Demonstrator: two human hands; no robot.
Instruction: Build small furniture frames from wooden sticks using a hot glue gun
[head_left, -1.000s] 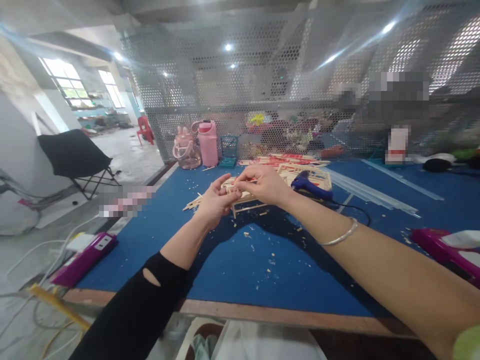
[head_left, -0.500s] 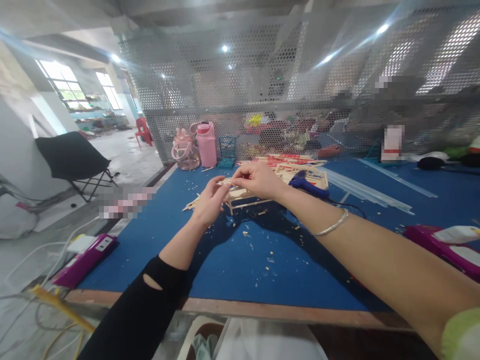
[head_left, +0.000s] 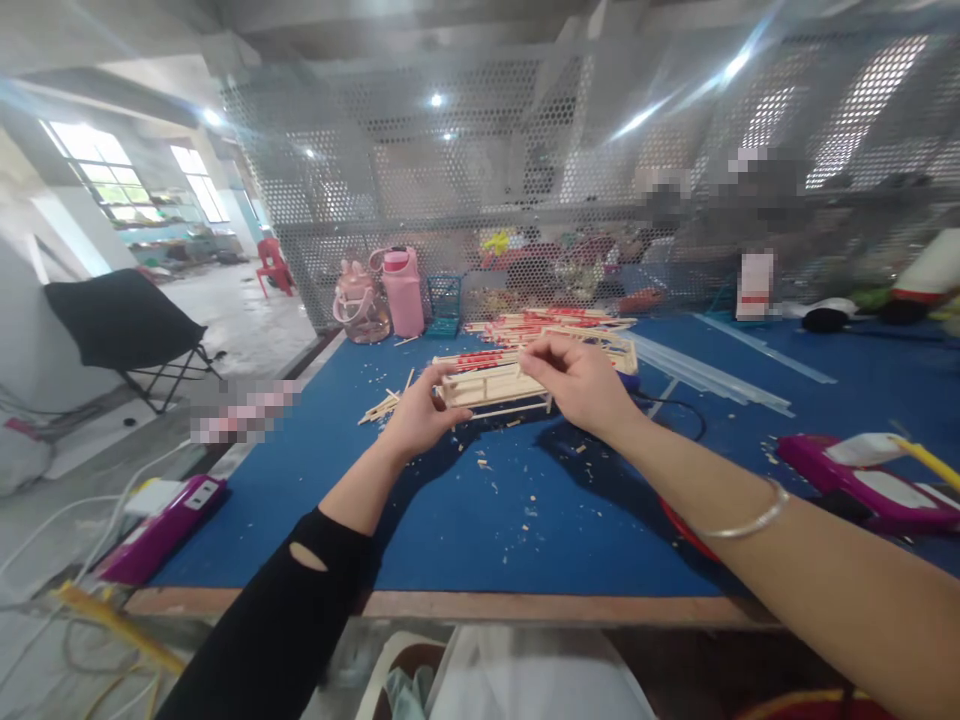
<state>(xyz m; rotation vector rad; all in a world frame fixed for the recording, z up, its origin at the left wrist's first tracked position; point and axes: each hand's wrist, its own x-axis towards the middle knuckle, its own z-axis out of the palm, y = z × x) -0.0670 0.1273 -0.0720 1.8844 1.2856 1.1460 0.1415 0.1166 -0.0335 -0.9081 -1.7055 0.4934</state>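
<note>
A small frame built of thin wooden sticks (head_left: 491, 388) is held just above the blue table (head_left: 465, 520). My left hand (head_left: 417, 415) grips its left end. My right hand (head_left: 581, 382) pinches its right end from above, with a silver bangle on that forearm. Behind the frame lies a pile of loose wooden sticks with red bands (head_left: 540, 326). A few stray sticks (head_left: 382, 404) lie left of my left hand. Wood crumbs are scattered on the table under the hands.
Two pink bottles (head_left: 390, 295) and a small blue basket (head_left: 444, 304) stand at the back by a perforated metal screen. Clear rods (head_left: 712, 370) lie at right. Magenta power strips sit at the right (head_left: 862, 485) and left (head_left: 161, 525) edges. A black cable (head_left: 679, 405) runs behind my right hand.
Both hands have come nearer and lower with the stick frame, now gripping its two ends. The blue glue gun behind my right hand is now hidden.
</note>
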